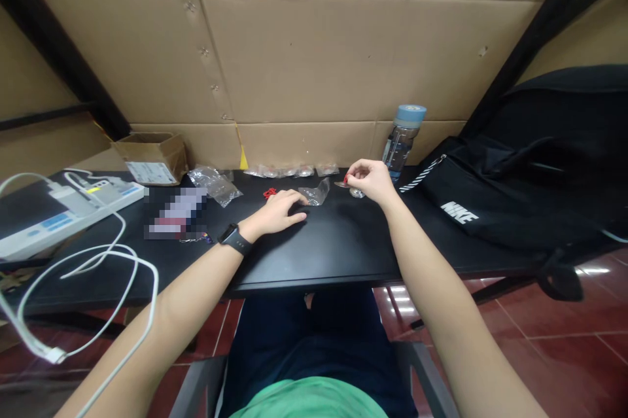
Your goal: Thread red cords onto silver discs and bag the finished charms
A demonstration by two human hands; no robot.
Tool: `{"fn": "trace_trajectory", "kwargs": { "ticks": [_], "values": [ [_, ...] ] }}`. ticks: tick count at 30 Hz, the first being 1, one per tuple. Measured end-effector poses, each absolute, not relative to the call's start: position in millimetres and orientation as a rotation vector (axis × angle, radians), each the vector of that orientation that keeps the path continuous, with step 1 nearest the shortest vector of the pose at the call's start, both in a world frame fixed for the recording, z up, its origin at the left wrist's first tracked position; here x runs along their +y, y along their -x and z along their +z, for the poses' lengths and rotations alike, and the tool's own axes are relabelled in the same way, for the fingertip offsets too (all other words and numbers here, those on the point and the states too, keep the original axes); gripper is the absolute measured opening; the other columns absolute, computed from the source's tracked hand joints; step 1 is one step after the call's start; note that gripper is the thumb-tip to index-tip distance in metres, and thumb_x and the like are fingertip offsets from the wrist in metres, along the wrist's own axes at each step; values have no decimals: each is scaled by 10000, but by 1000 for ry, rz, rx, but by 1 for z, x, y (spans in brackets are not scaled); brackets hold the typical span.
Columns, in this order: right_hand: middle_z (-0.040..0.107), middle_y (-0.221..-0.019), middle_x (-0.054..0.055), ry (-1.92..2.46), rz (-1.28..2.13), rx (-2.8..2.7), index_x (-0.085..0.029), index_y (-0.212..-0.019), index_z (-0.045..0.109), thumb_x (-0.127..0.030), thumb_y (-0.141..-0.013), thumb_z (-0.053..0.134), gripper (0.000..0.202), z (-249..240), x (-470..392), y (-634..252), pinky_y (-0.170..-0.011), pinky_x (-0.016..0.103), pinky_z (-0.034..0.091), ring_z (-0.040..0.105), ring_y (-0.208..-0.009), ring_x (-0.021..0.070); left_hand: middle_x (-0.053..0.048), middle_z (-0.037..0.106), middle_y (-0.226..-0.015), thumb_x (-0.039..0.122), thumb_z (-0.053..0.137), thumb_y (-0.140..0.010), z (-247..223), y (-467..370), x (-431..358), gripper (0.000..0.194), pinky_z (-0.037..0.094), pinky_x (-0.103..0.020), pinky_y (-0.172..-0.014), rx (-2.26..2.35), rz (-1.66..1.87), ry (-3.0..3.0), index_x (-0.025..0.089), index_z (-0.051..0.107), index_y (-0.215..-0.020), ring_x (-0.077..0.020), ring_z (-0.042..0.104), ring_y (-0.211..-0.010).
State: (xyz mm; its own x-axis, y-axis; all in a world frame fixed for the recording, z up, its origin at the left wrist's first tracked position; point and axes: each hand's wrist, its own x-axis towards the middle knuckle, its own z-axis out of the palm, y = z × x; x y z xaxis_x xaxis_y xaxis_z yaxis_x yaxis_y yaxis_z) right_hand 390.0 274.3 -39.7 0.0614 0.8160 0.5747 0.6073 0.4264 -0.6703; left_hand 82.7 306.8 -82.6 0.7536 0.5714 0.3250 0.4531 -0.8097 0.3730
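Observation:
My left hand (280, 212) rests on the black table (318, 248) with its fingers stretched out and thumb apart, holding nothing. Just behind it lies a small tangled red item (269, 193), too small to name. A clear plastic bag (316, 192) lies flat beyond its fingertips. Fingers pinched, my right hand (373, 179) grips a small red piece (345, 179) whose kind I cannot make out. Under that hand, a small shiny clear packet (357, 193) is partly covered.
Several clear packets (289, 171) line the cardboard back wall. A water bottle (404, 137) and black backpack (515, 176) stand right. Leftward are another plastic bag (216, 184), a cardboard box (153, 157), a blurred-out item (177, 212), and a power strip (73, 218) with loose white cables (156, 280).

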Motion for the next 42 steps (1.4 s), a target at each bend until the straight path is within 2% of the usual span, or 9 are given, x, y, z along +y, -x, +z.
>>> {"fn": "trace_trajectory", "kwargs": {
  "ticks": [7,15,20,24,26,28,31,35,42],
  "values": [
    [682,-590,-17,1256,484,-1973,-163,-793,745,-162,-673,670,141,-45,273,-377,-550,226,447,615,-535,124,-80,646,-1475,533,539,-1021,-82,-85,306,435,287,-524,-1218,736,457,-2732,280,692,-1341,-329,438,-1483],
    [739,-646,-2,1243,613,-2117,-171,-804,757,-136,-711,669,133,-50,271,-363,-602,228,506,692,-596,143,-134,501,-1614,588,471,-1028,-88,-85,312,544,209,-646,-1216,954,443,-2733,262,641,-1429,-405,339,-1542],
    [769,-724,28,1203,737,-2105,-168,-859,770,-258,-752,755,141,-55,279,-371,-612,248,521,703,-638,159,-106,530,-1587,545,492,-1027,-84,-78,315,466,263,-612,-1204,1016,491,-2767,289,659,-1379,-369,395,-1495],
    [782,-797,64,1308,641,-1905,-160,-909,780,-394,-754,810,282,-57,290,-411,-664,285,554,708,-693,185,-79,587,-1522,303,552,-988,-79,-67,322,420,391,-546,-1126,1137,581,-2770,315,606,-1405,-325,486,-1411],
    [790,-834,77,1410,486,-1794,-158,-967,786,-386,-760,800,308,-59,293,-434,-694,311,567,703,-712,196,-73,630,-1467,174,535,-947,-77,-58,328,473,425,-524,-1091,1240,648,-2736,311,603,-1395,-321,536,-1356],
    [809,-1015,97,1552,345,-1787,-171,-1013,802,-342,-712,841,349,-63,294,-452,-807,348,582,713,-839,222,-71,692,-1373,115,529,-916,-75,-47,336,504,451,-497,-1056,1337,692,-2692,304,612,-1376,-315,588,-1292],
    [796,-1174,110,1685,420,-1859,-180,-1154,797,-322,-667,894,517,-71,296,-463,-904,381,581,718,-968,258,-61,751,-1255,160,599,-902,-71,-30,345,494,478,-471,-1007,1436,701,-2638,287,612,-1379,-318,633,-1239],
    [778,-1231,140,1659,509,-1855,-159,-1265,759,-309,-708,888,591,-81,301,-462,-932,370,586,735,-1002,252,-36,772,-1213,266,755,-827,-68,-14,353,428,484,-442,-995,1463,631,-2597,280,703,-1252,-316,672,-1188],
    [822,-1076,89,1643,497,-1904,-185,-1111,813,-263,-696,879,427,-84,304,-466,-941,366,587,749,-984,251,-36,752,-1223,273,786,-805,-70,-20,352,351,470,-445,-1003,1375,526,-2669,338,790,-1149,-321,643,-1201]
  ]
}}
